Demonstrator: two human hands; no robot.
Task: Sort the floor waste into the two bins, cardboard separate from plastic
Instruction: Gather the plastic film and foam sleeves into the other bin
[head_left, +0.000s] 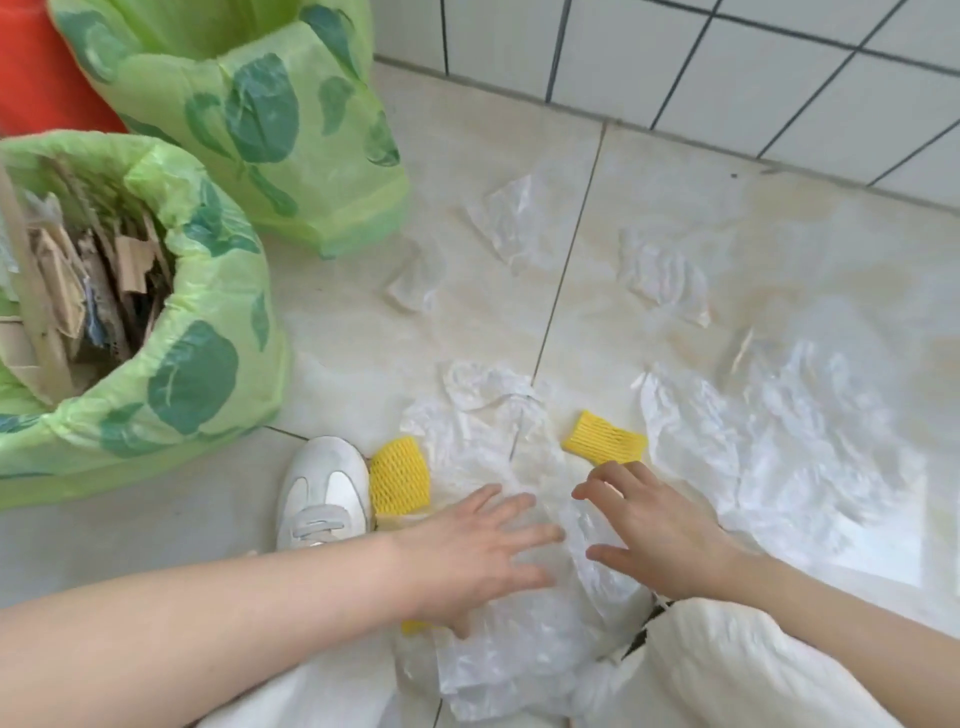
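Crumpled clear plastic sheet (524, 623) lies on the floor (649, 208) at the person's knees, left hand (467, 556) and right hand (660, 535) hovering above it, fingers spread, holding nothing. Light, limp and probably slippery, it looks best bunched from the middle; the cardboard-filled bin (218, 332) stands left.

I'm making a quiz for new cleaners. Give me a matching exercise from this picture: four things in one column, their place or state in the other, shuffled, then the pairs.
Things
1. nearer bin
2. farther bin
3. yellow foam net
4. white shoe

Places or states
A. lying on the floor just beyond the right hand
B. holds cardboard scraps
C. next to the other yellow net, left of the left hand
D. stands nearer the tiled wall, contents hidden

Pairs: 1-B, 2-D, 3-A, 4-C
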